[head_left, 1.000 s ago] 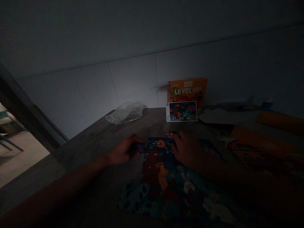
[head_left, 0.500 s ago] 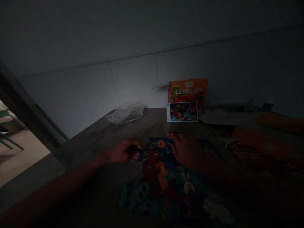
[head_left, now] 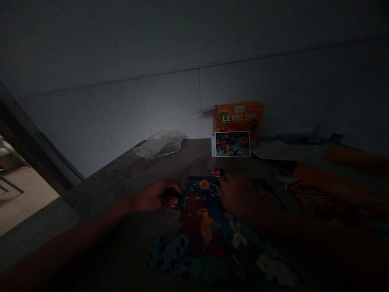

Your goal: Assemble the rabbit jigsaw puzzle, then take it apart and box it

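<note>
A jigsaw puzzle with dark forest animals lies largely assembled on the table. My left hand is closed at the puzzle's upper left edge, thumb and fingers on a small puzzle piece with red on it. Whether that piece touches the puzzle is too dark to tell. My right hand rests over the puzzle's top edge, thumb and fingers apart. Close to its fingertips, just beyond the top edge, lies another red and dark puzzle piece.
Against the wall stands an orange "LEVEL UP!" box, with a picture card leaning before it. A crumpled clear plastic bag lies at the back left. Orange sheets or box parts and a pale paper cover the right side.
The view has shifted slightly. My left hand's fingers have moved a little on the piece, whose red part shows slightly lower. My right hand stays nearly in place on the puzzle.
</note>
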`<state>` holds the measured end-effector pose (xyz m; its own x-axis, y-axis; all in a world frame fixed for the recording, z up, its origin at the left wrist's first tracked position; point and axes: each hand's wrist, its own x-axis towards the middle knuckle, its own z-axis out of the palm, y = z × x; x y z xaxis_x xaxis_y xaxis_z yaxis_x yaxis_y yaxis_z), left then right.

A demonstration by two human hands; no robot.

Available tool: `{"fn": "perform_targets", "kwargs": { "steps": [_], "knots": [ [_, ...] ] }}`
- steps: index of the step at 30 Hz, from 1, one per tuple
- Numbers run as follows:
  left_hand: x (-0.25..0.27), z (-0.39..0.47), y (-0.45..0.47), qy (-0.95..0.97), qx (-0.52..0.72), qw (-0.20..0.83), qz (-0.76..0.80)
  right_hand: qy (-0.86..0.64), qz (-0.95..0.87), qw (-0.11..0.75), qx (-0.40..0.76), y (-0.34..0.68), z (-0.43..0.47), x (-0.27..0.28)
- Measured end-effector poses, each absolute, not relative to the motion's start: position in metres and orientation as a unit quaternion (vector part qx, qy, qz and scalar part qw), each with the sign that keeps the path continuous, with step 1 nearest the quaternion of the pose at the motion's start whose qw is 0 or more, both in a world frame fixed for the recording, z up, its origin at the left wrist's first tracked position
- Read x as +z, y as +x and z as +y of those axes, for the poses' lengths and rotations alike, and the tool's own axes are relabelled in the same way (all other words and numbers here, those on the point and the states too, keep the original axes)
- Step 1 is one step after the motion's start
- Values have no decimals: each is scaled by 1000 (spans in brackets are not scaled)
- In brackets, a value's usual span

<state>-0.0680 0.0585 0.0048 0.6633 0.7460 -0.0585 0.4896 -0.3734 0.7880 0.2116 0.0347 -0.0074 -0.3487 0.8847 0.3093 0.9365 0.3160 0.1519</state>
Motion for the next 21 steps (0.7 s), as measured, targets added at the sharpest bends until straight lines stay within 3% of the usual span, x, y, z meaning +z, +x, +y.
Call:
{"fn": "perform_targets", "kwargs": {
  "steps": [5, 11, 16, 21],
  "knots": [
    [-1, 62, -70, 822, 167, 394, 375, -565, -806, 96, -149, 211, 35, -7],
    [6, 64, -76, 870, 191, 266, 370, -569, -806, 89, -133, 210, 33, -4],
    [22, 60, -79, 913, 102, 236, 315, -558, -812, 100, -137, 212, 36, -8],
    [21, 61, -81, 904, 113, 238, 337, -565, -810, 92, -129, 212, 36, -8]
  ]
}}
